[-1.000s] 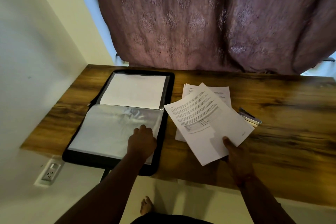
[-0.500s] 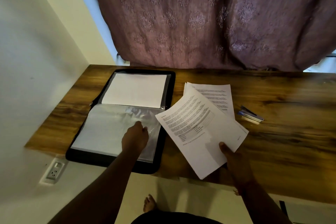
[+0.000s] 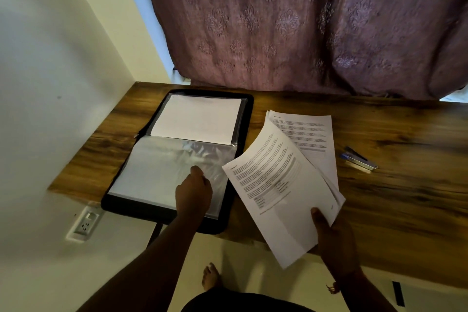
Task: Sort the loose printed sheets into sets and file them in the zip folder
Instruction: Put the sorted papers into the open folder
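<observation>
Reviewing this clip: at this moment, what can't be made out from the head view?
- Printed text on the held sheets: too small and blurred to read.
- How many sheets the right hand grips: edges overlap.
- Left hand fingertips on the clear sleeve: hidden by the hand's back, so pinching or pressing is unclear.
- Object right of the sheets: motion-blurred, possibly a stapler.
- Zip folder zipper: too dark.

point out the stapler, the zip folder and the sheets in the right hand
stapler [image 3: 359, 159], head view, middle of its body
zip folder [image 3: 249, 119], head view, black right rim
held sheets [image 3: 276, 185], head view, printed top page
</observation>
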The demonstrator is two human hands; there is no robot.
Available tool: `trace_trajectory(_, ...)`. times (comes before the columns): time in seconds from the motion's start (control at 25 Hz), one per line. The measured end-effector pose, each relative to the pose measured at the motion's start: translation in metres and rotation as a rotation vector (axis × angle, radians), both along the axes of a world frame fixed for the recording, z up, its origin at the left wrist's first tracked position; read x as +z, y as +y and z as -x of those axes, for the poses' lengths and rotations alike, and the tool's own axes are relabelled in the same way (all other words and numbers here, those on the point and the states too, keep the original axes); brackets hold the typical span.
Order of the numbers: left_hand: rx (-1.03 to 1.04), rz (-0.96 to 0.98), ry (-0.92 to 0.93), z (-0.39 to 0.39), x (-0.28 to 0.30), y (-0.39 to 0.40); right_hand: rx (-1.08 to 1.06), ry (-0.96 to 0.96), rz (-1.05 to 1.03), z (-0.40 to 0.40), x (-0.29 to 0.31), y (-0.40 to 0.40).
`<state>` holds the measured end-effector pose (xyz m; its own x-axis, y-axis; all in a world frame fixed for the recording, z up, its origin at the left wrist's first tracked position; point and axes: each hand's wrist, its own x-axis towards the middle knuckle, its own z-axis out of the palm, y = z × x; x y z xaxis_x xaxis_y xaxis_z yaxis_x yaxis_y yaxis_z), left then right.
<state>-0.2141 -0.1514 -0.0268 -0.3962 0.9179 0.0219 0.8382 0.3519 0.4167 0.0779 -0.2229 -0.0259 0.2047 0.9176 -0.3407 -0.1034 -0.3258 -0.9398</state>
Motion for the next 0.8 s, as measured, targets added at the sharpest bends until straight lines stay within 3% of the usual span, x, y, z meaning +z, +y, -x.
trace_trajectory(0.16, -0.035, 0.047, -0.005, -0.010, 0.001, -0.012, 0.076, 0.021, 0.013, 0.002, 0.002, -0.004)
trace_trajectory(0.44, -0.099, 0.050, 0.027, -0.009, -0.007, -0.039, 0.133, 0.283, 0.170, -0.011, 0.002, 0.004)
trace_trajectory(0.68, -0.313, 0.131, 0.225, -0.006, -0.006, -0.043, 0.281, 0.375, 0.297, -0.009, 0.014, 0.023)
trace_trajectory(0.8, -0.356, 0.148, 0.242, -0.004, 0.000, -0.026, 0.311, 0.329, 0.280, -0.007, 0.015, 0.033)
